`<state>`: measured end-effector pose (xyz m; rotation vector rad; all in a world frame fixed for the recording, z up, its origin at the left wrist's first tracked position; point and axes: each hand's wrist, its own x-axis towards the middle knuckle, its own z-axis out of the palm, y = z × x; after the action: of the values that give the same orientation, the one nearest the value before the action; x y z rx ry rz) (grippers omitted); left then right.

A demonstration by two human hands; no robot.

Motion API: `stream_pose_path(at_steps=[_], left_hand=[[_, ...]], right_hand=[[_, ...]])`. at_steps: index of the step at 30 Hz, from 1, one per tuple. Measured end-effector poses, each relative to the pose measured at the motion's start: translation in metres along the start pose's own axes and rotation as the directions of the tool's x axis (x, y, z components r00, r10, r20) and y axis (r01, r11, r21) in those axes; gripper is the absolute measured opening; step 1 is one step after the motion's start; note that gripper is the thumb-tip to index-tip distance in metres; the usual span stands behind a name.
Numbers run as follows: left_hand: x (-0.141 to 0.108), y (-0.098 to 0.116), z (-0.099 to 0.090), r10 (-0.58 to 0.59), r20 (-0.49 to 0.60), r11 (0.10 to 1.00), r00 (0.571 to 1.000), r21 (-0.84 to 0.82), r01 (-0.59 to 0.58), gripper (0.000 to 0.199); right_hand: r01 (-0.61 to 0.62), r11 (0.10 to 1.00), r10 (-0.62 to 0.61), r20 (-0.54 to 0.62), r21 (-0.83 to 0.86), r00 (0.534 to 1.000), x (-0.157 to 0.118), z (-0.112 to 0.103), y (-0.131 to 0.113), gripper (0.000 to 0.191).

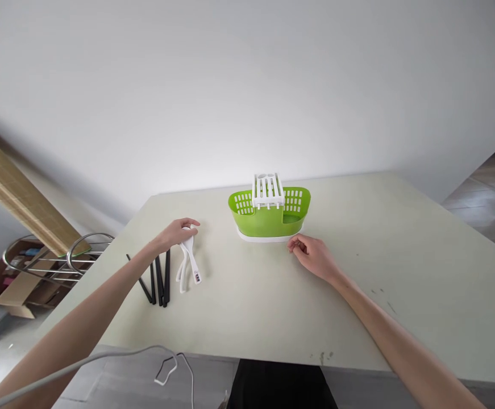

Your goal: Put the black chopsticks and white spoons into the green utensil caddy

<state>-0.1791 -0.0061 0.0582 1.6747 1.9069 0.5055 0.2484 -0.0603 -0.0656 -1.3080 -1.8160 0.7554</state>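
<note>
My left hand (178, 233) is at the heads of several white spoons (192, 262) on the table, its thumb and fingers closed around the top of one. The handles fan out towards me, and one carries a printed label. Several black chopsticks (159, 284) lie beside them, partly hidden by my left forearm. At the table's middle, towards the wall, stands a green cutlery basket (264, 222) with a white base and a white slatted rack (268, 190) over its centre. My right hand (313, 255), its fingers curled with nothing visible in them, is by the base's right front edge.
A pale wall (268, 85) rises behind the table (358, 318). On the left are a metal rack (89, 253), a long cardboard piece (25, 193) and an open cardboard box (17, 289). A white cable (115, 353) crosses at the table's front left.
</note>
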Motion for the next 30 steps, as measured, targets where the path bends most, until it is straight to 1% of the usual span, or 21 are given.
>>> stream_pose_path(at_steps=[4, 6, 10, 14, 17, 20, 23, 26, 28, 30], left_hand=[[0.003, -0.010, 0.006, 0.009, 0.051, 0.999, 0.999, 0.045, -0.011, 0.042], [0.003, -0.011, 0.007, 0.007, 0.056, 0.999, 0.998, 0.054, -0.010, 0.041], [0.001, -0.012, 0.010, -0.022, -0.009, 1.000, 1.000, -0.006, 0.022, 0.041], [-0.002, -0.015, 0.014, -0.028, -0.084, 0.996, 0.996, -0.091, 0.021, 0.048], [-0.004, -0.022, 0.016, 0.017, -0.117, 0.994, 0.993, -0.108, -0.030, 0.052], [-0.007, -0.028, 0.014, 0.084, -0.166, 0.994, 0.983, -0.060, -0.095, 0.050], [-0.010, -0.029, 0.010, 0.167, -0.258, 0.986, 0.952, 0.036, -0.163, 0.042], [-0.012, -0.025, 0.003, 0.245, -0.371, 0.969, 0.896, 0.131, -0.211, 0.035], [-0.012, -0.019, -0.002, 0.262, -0.451, 0.965, 0.853, 0.152, -0.216, 0.031], [-0.012, -0.013, -0.006, 0.246, -0.514, 0.969, 0.821, 0.131, -0.208, 0.029]], right_hand=[[-0.009, 1.000, 0.009, 0.003, 0.006, 1.000, 0.000, -0.001, -0.002, 0.019], [-0.015, 1.000, 0.014, 0.008, 0.011, 1.000, 0.000, -0.001, -0.001, 0.019], [-0.008, 1.000, 0.008, 0.011, 0.016, 1.000, 0.000, 0.000, 0.001, 0.018], [0.002, 1.000, -0.002, 0.005, 0.017, 1.000, 0.001, 0.000, 0.003, 0.017], [0.003, 1.000, -0.003, 0.004, 0.015, 1.000, 0.000, -0.001, 0.001, 0.018], [-0.011, 1.000, 0.010, 0.013, 0.013, 1.000, 0.000, -0.002, -0.001, 0.018], [-0.015, 1.000, 0.014, 0.014, 0.015, 1.000, 0.000, -0.002, -0.002, 0.018], [-0.003, 1.000, 0.003, 0.008, 0.010, 1.000, -0.001, -0.002, -0.001, 0.018], [0.000, 1.000, 0.000, 0.004, 0.003, 1.000, -0.001, -0.002, 0.000, 0.018], [-0.001, 1.000, 0.001, 0.003, -0.002, 1.000, -0.001, -0.001, 0.001, 0.018]])
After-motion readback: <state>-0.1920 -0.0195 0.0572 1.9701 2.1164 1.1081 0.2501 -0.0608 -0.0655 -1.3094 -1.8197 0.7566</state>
